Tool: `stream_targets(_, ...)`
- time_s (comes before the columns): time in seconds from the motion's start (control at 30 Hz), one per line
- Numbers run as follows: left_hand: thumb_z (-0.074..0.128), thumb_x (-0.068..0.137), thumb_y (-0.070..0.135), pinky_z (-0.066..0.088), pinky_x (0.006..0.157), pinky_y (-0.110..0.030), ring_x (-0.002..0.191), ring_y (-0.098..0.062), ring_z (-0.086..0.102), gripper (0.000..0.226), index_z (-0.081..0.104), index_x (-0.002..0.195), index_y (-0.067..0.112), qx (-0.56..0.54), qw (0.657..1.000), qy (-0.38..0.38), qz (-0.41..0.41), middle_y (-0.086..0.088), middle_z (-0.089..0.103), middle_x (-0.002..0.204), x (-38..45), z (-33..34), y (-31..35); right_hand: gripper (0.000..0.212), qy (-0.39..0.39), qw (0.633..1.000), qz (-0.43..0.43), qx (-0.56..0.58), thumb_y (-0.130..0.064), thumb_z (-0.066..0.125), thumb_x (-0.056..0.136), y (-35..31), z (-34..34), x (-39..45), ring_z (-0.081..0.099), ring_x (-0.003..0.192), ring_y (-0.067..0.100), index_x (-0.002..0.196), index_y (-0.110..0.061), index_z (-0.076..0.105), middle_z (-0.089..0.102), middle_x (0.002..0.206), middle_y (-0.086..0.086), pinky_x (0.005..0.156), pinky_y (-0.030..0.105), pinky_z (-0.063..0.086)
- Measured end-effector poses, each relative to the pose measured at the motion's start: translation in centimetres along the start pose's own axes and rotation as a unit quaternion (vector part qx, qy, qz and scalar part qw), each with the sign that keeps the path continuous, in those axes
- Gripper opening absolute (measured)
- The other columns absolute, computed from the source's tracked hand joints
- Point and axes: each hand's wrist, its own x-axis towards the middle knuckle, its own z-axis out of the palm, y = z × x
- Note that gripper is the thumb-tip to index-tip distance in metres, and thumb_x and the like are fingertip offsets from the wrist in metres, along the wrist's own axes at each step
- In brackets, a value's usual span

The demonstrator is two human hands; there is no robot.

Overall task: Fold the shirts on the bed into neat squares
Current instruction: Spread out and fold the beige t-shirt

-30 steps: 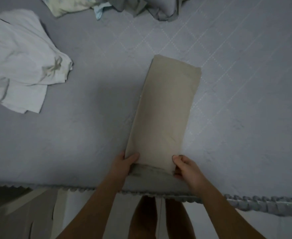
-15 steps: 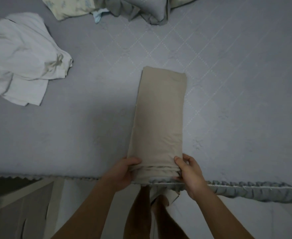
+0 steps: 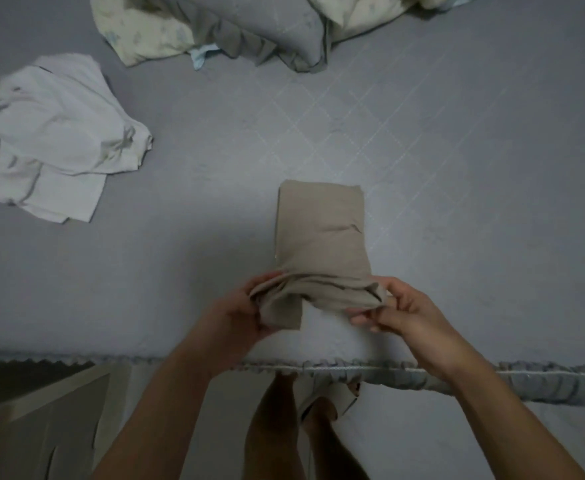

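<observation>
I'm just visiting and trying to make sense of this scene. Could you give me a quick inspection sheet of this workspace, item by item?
Surface: grey quilted bed cover with a ruffled near edge.
Job's things: tan shirt, folded into a long strip, its near end lifted and bunched; white shirt lies crumpled and unfolded at the far left.
Clutter: grey pillow and pale printed bedding at the far edge.
Hands: left hand and right hand each grip the tan shirt's near end.
Cables: nothing seen.
Surroundings: light-coloured furniture beside the bed at lower left; the person's legs show below the bed edge.
</observation>
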Motion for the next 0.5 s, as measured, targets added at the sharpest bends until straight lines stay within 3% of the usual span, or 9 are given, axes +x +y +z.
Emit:
stream_targets(0.1, 0.044, 0.087, -0.021, 0.056, 0.091, -0.033, 0.119, -0.027, 0.062, 0.052, 0.055, 0.132, 0.003, 0.126, 0.992, 0.012, 0.004, -0.013, 0.065, 0.128, 4.0, -0.2, 2.1, 0.009, 0.074, 0.989, -0.024, -0.122, -0.002, 0.068, 0.087, -1.3, -0.6, 3.9, 0.064, 0.066, 0.015, 0.093, -0.009, 0.066, 0.068, 0.069, 0.004, 0.068, 0.029, 0.049)
stream_targets(0.13, 0.050, 0.087, -0.019, 0.057, 0.088, -0.031, 0.113, -0.023, 0.066, 0.046, 0.059, 0.126, 0.003, 0.173, 0.985, 0.005, 0.007, -0.012, 0.069, 0.122, 5.5, -0.3, 2.9, 0.009, 0.107, 0.977, -0.035, -0.179, -0.013, 0.072, 0.085, -1.7, -0.9, 5.4, 0.056, 0.061, 0.012, 0.082, -0.010, 0.064, 0.060, 0.063, 0.000, 0.064, 0.029, 0.045)
stream_targets(0.2, 0.060, 0.092, -0.003, 0.057, 0.066, -0.024, 0.084, -0.014, 0.073, 0.017, 0.068, 0.103, 0.006, 0.283, 0.959, 0.023, 0.028, -0.005, 0.077, 0.095, 8.6, -0.5, 4.5, 0.032, 0.164, 0.949, -0.057, -0.263, -0.031, 0.074, 0.083, -2.4, -1.3, 8.4, 0.044, 0.057, 0.008, 0.064, -0.015, 0.053, 0.048, 0.061, -0.006, 0.057, 0.026, 0.034)
stream_targets(0.23, 0.062, 0.094, 0.007, 0.050, 0.053, -0.021, 0.063, -0.010, 0.068, 0.009, 0.067, 0.087, 0.010, 0.317, 0.946, 0.042, 0.046, 0.000, 0.075, 0.075, 10.1, -0.4, 5.5, 0.036, 0.189, 0.940, -0.068, -0.275, -0.036, 0.072, 0.083, -2.7, -1.4, 9.8, 0.044, 0.059, 0.008, 0.062, -0.017, 0.050, 0.048, 0.066, -0.005, 0.057, 0.025, 0.033)
stream_targets(0.3, 0.066, 0.092, 0.022, 0.036, 0.046, -0.018, 0.044, -0.005, 0.047, 0.029, 0.059, 0.066, 0.012, 0.341, 0.930, 0.101, 0.092, 0.008, 0.057, 0.051, 13.1, -0.7, 7.0, 0.031, 0.218, 0.945, -0.068, -0.232, -0.043, 0.066, 0.084, -3.2, -1.3, 12.5, 0.050, 0.067, 0.010, 0.067, -0.020, 0.054, 0.054, 0.077, -0.003, 0.061, 0.026, 0.037)
stream_targets(0.4, 0.068, 0.079, 0.043, 0.035, 0.058, -0.025, 0.055, -0.009, 0.045, 0.042, 0.060, 0.070, 0.003, 0.404, 0.891, 0.169, 0.124, 0.002, 0.050, 0.058, 17.3, -1.1, 7.9, 0.027, 0.287, 0.945, -0.035, -0.150, -0.047, 0.056, 0.087, -3.0, -1.0, 16.3, 0.051, 0.065, 0.008, 0.074, -0.023, 0.055, 0.057, 0.073, -0.009, 0.058, 0.026, 0.036)
stream_targets(0.5, 0.066, 0.082, 0.044, 0.034, 0.057, -0.027, 0.053, -0.008, 0.043, 0.038, 0.048, 0.062, 0.017, 0.483, 0.835, 0.229, 0.134, 0.008, 0.046, 0.055, 19.9, -1.2, 6.9, 0.032, 0.344, 0.914, -0.001, -0.215, -0.042, 0.046, 0.098, -2.0, -0.7, 19.0, 0.048, 0.064, 0.004, 0.074, -0.022, 0.048, 0.054, 0.072, -0.006, 0.055, 0.023, 0.031)
